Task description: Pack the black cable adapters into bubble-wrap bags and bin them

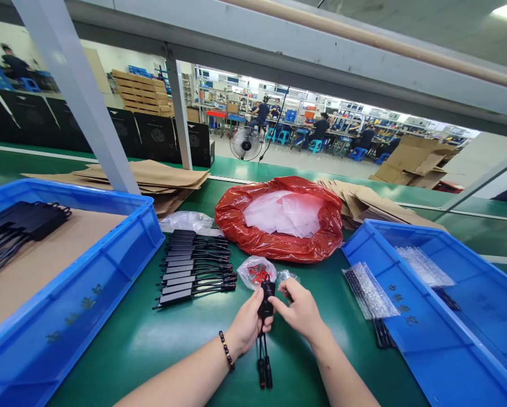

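Note:
My left hand (248, 323) and my right hand (299, 309) hold one small black module (266, 299) upright between them over the green table (181, 345). Two black cables (264, 362) with connectors hang from it toward me. Just beyond my hands lies a small clear bag with red parts (256, 271). A row of the same black modules with cables (194, 265) is laid out to the left of my hands.
A blue bin (87, 294) at left holds more black modules on cardboard. A blue bin (448, 316) at right holds bubble-wrapped parts (369, 291). A red plastic bag (278, 223) sits behind, with flat cardboard sheets (151, 175) farther back. People work at far benches.

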`<state>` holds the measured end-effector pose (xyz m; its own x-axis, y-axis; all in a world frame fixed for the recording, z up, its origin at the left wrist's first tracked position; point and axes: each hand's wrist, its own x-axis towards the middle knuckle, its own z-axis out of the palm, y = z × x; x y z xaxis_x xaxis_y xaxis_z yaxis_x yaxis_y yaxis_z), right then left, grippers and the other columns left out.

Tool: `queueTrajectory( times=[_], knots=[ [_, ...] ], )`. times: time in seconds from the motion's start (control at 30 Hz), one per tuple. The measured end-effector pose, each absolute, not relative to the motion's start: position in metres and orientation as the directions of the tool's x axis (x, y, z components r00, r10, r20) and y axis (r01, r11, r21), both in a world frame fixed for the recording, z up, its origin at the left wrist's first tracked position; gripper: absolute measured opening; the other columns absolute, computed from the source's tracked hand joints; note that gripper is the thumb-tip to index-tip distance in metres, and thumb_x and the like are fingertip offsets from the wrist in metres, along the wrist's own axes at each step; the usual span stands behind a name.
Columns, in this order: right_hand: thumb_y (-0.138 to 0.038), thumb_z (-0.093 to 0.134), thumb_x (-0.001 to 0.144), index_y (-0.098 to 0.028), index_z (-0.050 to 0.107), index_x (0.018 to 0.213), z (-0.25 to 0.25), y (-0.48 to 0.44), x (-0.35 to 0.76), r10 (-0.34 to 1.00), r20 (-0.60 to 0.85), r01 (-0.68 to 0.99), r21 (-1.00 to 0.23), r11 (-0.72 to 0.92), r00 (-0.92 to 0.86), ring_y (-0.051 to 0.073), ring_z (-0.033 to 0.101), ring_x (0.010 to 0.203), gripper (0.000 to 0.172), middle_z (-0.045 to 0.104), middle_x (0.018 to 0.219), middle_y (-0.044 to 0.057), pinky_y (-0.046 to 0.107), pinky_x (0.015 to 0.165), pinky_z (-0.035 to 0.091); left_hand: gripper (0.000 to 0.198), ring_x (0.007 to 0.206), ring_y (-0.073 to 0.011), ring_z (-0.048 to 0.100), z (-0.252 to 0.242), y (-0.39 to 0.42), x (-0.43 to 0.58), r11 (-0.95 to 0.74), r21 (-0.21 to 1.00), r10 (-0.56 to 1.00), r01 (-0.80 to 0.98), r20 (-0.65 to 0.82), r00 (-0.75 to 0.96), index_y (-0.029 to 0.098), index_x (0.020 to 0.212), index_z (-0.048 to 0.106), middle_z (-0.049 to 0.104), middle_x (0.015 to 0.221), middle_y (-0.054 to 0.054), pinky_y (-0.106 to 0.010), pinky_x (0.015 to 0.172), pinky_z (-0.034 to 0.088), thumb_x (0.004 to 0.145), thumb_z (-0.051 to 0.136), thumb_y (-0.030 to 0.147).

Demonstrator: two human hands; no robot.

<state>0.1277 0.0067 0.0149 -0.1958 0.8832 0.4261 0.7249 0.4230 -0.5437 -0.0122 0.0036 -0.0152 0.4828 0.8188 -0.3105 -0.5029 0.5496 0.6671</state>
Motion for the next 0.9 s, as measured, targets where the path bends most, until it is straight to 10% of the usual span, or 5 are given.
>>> queueTrajectory(
  times=[0.23,0.43,0.57,0.9],
  knots=[
    [-0.028,0.042,0.083,-0.02,0.046,0.065,0.019,0.012,0.133,0.914,0.382,0.668,-0.646,0.37,-0.137,0.012,0.046,0.055,0.021,0.05,0.06,-0.002,0.021,0.052,0.035,0.047,0.041,-0.0035,0.036,-0.012,0.006,-0.012,0.507,0.689,0.85,-0.518,-0.301,0.431,0.017,0.087,0.044,0.049,0.064,0.003,-0.018,0.04,0.018,0.07,0.054,0.061],
    [-0.021,0.057,0.072,-0.02,0.044,0.058,0.007,0.043,0.161,1.0,0.009,0.938,-0.347,-0.018,0.023,0.014,0.049,0.054,0.018,0.054,0.058,0.0,0.023,0.049,0.027,0.032,0.049,-0.005,0.043,-0.004,0.003,-0.017,0.458,0.683,0.862,-0.569,-0.185,0.472,0.019,0.091,0.044,0.053,0.077,0.0,-0.019,0.043,0.024,0.067,0.063,0.029],
    [-0.023,0.058,0.074,-0.019,0.05,0.073,0.017,0.051,0.168,0.988,0.121,0.952,-0.3,-0.06,0.1,0.016,0.054,0.064,0.009,0.059,0.07,0.002,0.023,0.055,0.032,0.053,0.055,-0.0067,0.051,-0.001,0.001,-0.018,0.423,0.753,0.847,-0.505,-0.13,0.515,0.019,0.098,0.044,0.056,0.083,0.0,-0.018,0.044,0.029,0.049,0.053,0.001],
    [-0.019,0.048,0.084,-0.019,0.062,0.097,0.068,0.148,0.134,0.95,0.306,0.993,-0.071,0.097,-0.071,0.017,0.057,0.081,0.02,0.059,0.094,0.007,0.024,0.067,0.037,0.027,0.04,-0.0092,0.054,-0.011,0.005,-0.015,0.48,0.725,0.815,-0.494,-0.16,0.557,0.015,0.088,0.044,0.065,0.066,-0.004,-0.018,0.037,0.037,0.066,0.059,0.021]
  ],
)
